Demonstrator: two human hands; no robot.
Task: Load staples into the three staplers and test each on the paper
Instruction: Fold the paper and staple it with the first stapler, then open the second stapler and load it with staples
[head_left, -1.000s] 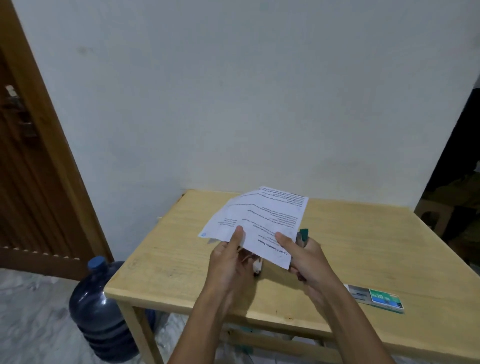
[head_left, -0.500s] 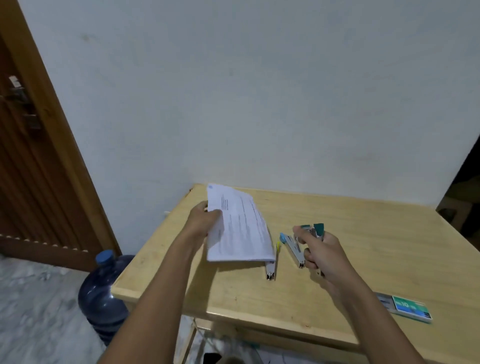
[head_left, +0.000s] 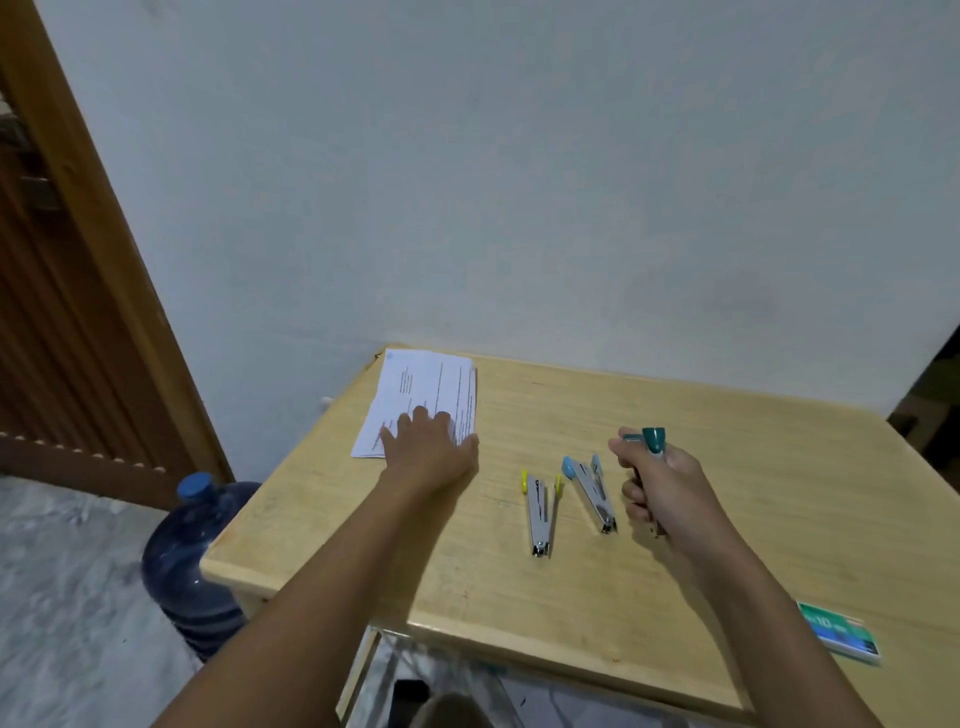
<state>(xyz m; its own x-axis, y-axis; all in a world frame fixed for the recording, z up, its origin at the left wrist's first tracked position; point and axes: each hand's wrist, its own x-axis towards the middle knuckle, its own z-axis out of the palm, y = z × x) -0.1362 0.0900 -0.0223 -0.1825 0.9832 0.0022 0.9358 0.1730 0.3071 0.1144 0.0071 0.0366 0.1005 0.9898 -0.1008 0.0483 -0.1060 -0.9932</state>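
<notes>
Left hand lying flat, fingers spread, pressing the white printed paper sheets at the far left corner of the pale wooden table, right hand curling tight around the dark green stapler, yellow-tipped metal stapler and blue-tipped metal stapler resting side by side between both hands, green staple box sitting near the front right edge.

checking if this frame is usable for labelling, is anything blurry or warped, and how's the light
Head view: dim, even light with a cool cast and no glare; wide-angle warp bends the door frame and table edges; the staplers on the table, yellow-tipped and blue-tipped, are fairly sharp; text on the paper and the staple box is too soft to read.
</notes>
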